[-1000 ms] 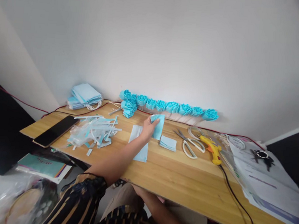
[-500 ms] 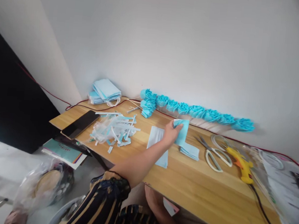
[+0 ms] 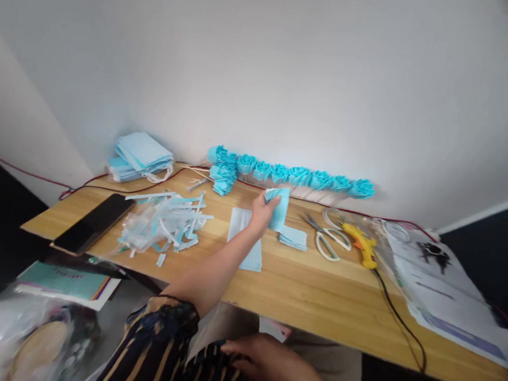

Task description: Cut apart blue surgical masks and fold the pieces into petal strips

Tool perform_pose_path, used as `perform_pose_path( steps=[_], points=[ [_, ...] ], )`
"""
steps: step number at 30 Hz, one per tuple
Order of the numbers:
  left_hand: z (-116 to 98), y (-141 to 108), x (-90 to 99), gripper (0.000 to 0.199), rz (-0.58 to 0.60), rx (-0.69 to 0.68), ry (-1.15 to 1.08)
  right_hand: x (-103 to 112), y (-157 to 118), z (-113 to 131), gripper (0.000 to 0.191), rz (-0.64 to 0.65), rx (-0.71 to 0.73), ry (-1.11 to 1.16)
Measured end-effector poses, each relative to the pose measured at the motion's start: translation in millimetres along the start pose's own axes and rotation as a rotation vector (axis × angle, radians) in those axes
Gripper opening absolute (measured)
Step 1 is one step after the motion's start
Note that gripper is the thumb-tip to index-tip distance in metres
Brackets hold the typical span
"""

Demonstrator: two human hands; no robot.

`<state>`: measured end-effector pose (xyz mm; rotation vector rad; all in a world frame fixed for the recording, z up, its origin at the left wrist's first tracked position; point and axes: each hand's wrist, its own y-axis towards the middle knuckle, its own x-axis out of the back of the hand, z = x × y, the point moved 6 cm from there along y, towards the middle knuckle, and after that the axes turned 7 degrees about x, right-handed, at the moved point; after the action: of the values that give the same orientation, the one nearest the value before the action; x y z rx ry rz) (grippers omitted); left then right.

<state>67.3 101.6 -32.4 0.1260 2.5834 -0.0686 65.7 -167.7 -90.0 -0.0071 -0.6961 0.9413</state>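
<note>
My left hand (image 3: 263, 211) pinches a light blue fabric piece (image 3: 279, 211), which hangs upright over the wooden table. Just right of it lies a small stack of folded blue pieces (image 3: 293, 238). Below my left wrist is a longer pale blue strip (image 3: 251, 258), partly covered by the forearm. Low in the view, under the table's front edge, my right hand (image 3: 264, 359) rests over my lap with its fingers stretched out and nothing visible in it.
Blue flowers (image 3: 298, 175) line the wall. A mask stack (image 3: 143, 153), phone (image 3: 93, 223) and heap of cut strips (image 3: 165, 221) lie left. Scissors (image 3: 328, 239), a yellow glue gun (image 3: 367, 249) with its cord, papers (image 3: 442, 292) and keys (image 3: 434, 253) lie right.
The view has swung right, so the table's things sit further left. My left hand still holds the blue piece. My right hand has come up into view over my lap.
</note>
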Motion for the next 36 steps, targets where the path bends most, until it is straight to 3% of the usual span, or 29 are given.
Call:
perform_pose_path(
  steps=[3,5,8,11,14,19,25,32,36],
  points=[
    [-4,-5,-4.9,0.034,0.046,-0.002,-0.007,48,-46,50,0.040,-0.038,0.158,0.155],
    [-6,-10,-9.3,0.036,0.067,-0.001,-0.012,88,-72,60,0.039,-0.182,0.184,0.199],
    [-9,-21,-20.6,0.039,0.154,0.007,-0.006,154,-93,40,0.035,-0.532,0.095,0.174],
    [-9,-30,-28.2,0.038,0.191,0.004,0.061,211,-92,4,0.034,-0.932,0.066,0.158],
    [-8,-36,-32.9,0.039,0.220,-0.005,0.118,245,-70,-28,0.040,-1.096,0.106,0.261],
    [-5,-41,-36.3,0.040,0.268,0.031,0.147,260,-35,-48,0.040,-1.044,0.096,0.229],
    [1,-44,-38.9,0.039,0.291,0.050,0.192,259,-45,-50,0.042,-1.278,0.127,0.037],
    [-1,-46,-39.8,0.037,0.304,0.046,0.232,254,-49,-64,0.042,-1.383,0.220,0.151],
    [-4,-44,-35.2,0.036,0.248,0.024,0.230,246,-39,-71,0.049,-1.274,0.220,0.319]
  ],
)
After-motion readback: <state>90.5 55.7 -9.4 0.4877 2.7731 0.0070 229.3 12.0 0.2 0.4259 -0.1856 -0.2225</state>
